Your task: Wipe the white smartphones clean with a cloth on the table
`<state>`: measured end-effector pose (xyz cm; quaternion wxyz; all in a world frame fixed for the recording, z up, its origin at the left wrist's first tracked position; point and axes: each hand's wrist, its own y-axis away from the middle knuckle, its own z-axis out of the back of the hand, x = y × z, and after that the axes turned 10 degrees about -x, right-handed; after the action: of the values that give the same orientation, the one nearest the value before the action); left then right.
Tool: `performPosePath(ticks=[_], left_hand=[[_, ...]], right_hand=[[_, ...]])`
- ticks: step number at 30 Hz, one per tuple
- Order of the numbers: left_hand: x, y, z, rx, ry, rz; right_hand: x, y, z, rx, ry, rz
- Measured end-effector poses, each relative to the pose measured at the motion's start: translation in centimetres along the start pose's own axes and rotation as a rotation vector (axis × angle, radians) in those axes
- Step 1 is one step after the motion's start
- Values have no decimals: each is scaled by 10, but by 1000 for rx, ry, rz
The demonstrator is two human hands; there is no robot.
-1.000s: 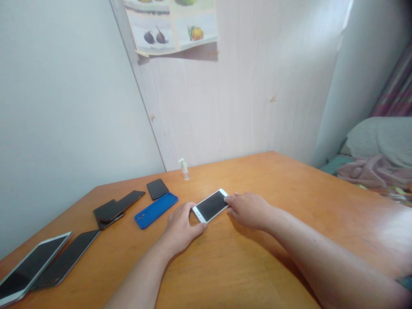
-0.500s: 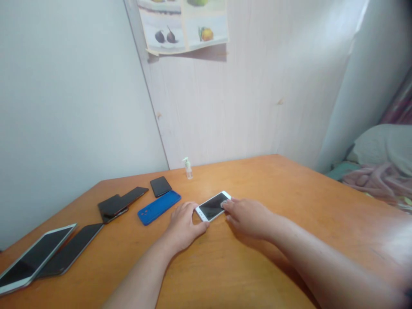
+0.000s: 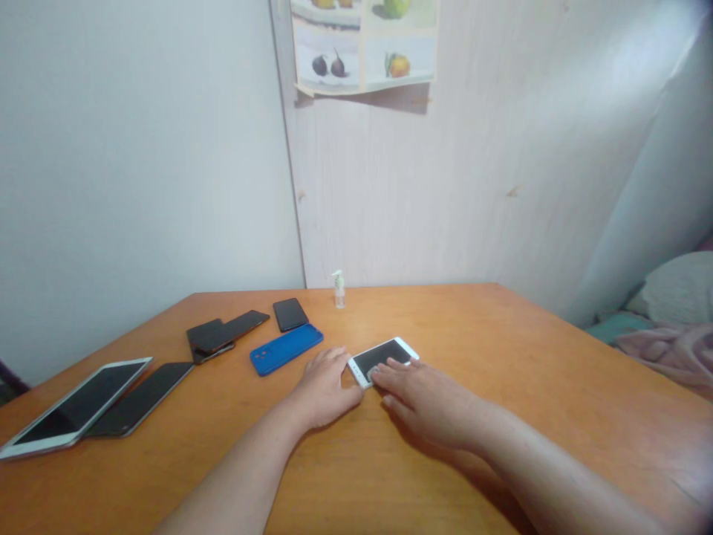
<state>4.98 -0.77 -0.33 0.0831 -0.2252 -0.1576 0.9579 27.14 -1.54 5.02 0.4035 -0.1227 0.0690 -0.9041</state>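
A white smartphone [image 3: 384, 359] with a dark screen lies face up on the wooden table. My left hand [image 3: 328, 386] grips its left end, thumb at the near corner and fingers at the far one. Across the screen stretch the fingers of my right hand [image 3: 420, 394], pressing down a small whitish piece [image 3: 373, 371] that looks like a wiping pad; most of it is hidden under the fingertips. Left of my left hand lies a blue phone case [image 3: 287, 349].
Behind the case is a dark phone [image 3: 290, 314]; a clear pump bottle [image 3: 339, 291] stands near the wall. To the left are two overlapping dark phones [image 3: 234, 331], a white tablet [image 3: 83, 405] and a dark tablet [image 3: 142, 401]. Bedding [image 3: 674, 327] shows beyond the table's right edge.
My right hand has slid from the screen's right end toward its left end, carrying the whitish piece. My left hand keeps its grip on the smartphone. The camera view has shifted.
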Motion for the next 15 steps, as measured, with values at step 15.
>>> performPosePath(ticks=[15], left_hand=[[-3,2,-2,-48,51,-21]], right_hand=[[-5,0,-3,38,-58,68]])
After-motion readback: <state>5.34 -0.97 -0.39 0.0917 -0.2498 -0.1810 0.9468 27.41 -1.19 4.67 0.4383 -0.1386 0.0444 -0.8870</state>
